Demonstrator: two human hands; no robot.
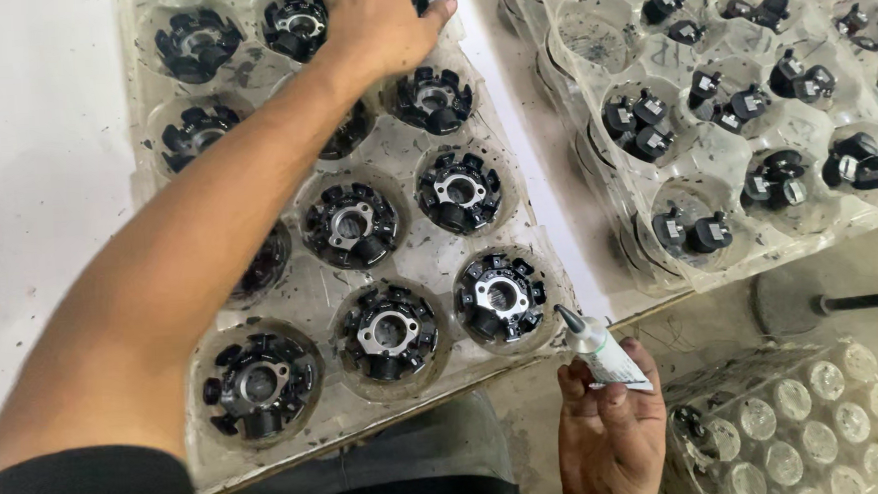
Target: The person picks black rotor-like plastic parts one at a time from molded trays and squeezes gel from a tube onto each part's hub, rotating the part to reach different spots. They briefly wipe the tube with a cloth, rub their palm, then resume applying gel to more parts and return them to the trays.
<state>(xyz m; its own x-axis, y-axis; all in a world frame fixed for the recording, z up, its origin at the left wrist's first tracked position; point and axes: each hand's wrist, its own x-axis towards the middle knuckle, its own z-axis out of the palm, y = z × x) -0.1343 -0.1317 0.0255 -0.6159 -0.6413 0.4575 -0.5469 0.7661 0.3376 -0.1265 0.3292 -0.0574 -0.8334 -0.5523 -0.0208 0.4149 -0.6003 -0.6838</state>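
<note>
On the white table [35,178], a clear plastic tray [415,263] holds black round stator cores [350,225], one to each cell. The person's left hand [379,25] reaches across to the tray's far end, palm down and fingers spread flat over a core there, closed on nothing visible. Near the tray's front right corner, the right hand [609,434] grips a small white tube [603,354], its grey nozzle pointing at the nearest core [500,296]. Further right, a second clear tray [660,265] carries small black parts [694,232]; clear trays [819,428] lie below it
</note>
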